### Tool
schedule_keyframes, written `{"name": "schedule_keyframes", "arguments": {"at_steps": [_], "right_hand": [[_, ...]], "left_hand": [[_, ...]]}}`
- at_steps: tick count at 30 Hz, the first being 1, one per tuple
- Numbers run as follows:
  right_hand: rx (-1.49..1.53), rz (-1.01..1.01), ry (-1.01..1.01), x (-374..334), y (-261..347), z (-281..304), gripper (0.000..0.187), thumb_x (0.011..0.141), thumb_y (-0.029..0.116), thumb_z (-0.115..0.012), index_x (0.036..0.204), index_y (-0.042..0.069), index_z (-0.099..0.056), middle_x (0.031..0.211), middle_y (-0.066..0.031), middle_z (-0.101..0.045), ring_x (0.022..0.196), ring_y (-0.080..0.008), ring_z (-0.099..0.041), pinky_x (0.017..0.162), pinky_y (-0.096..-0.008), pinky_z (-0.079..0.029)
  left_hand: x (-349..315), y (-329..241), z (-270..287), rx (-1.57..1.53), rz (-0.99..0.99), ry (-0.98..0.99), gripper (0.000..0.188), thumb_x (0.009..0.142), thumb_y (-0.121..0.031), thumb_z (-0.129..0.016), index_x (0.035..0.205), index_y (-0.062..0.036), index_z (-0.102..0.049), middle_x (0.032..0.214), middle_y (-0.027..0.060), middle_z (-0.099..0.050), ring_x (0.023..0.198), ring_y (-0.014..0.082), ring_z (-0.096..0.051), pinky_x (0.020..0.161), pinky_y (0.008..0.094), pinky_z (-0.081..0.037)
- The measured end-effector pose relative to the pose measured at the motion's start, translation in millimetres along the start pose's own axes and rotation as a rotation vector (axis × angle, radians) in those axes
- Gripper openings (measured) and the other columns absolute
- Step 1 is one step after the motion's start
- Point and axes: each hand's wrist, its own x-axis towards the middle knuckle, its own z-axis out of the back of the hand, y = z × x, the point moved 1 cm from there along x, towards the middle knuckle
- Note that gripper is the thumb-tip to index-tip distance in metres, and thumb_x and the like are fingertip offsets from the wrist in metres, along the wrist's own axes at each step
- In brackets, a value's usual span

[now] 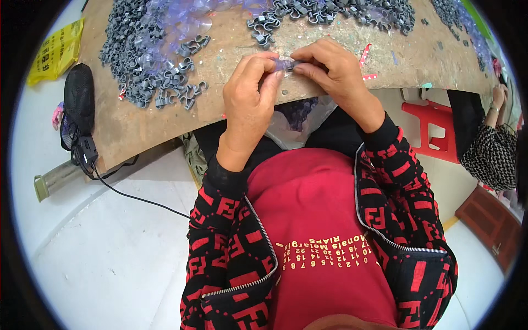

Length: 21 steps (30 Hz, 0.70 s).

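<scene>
Above the near edge of the wooden table (385,63), my two hands meet over a small joined piece. My left hand (248,91) pinches a clear, purplish plastic suction cup (282,65) between thumb and fingers. From the other side my right hand (340,69) is closed on a small grey plastic clip (295,64) that touches the cup; the fingertips hide most of it. Loose grey clips (162,91) lie in a heap to the left, and more grey clips (324,12) lie beyond my hands. Clear purplish suction cups (184,19) are piled between them.
A plastic bag (286,135) with purple pieces hangs at my lap below the table edge. Left are a yellow package (55,52), a black mesh pouch (80,96) and a cable (137,199). Right, a red stool (432,132) stands near another person's patterned sleeve (489,159).
</scene>
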Motion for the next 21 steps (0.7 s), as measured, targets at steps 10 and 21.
{"name": "schedule_keyframes", "arguments": {"at_steps": [10, 21], "right_hand": [[0.071, -0.077, 0.015, -1, 3, 1, 0.015, 0.078, 0.007, -0.073, 0.091, 0.005, -0.067, 0.080, -0.0066, -0.060, 0.071, -0.0212, -0.058, 0.064, -0.0312, -0.047], [0.020, 0.015, -0.001, -1, -1, -1, 0.018, 0.078, 0.008, -0.073, 0.093, 0.006, -0.065, 0.083, -0.0063, -0.060, 0.075, -0.0220, -0.060, 0.065, -0.0309, -0.048]], "left_hand": [[2, 9, -1, -0.026, 0.036, 0.018, 0.013, 0.080, 0.005, -0.065, 0.088, -0.0006, -0.056, 0.091, 0.0130, -0.065, 0.074, 0.0269, -0.063, 0.065, 0.0333, -0.050], [10, -2, 3, 0.173, -0.137, 0.106, 0.015, 0.079, 0.004, -0.064, 0.089, -0.0015, -0.056, 0.093, 0.0143, -0.064, 0.081, 0.0337, -0.063, 0.069, 0.0378, -0.051]]}}
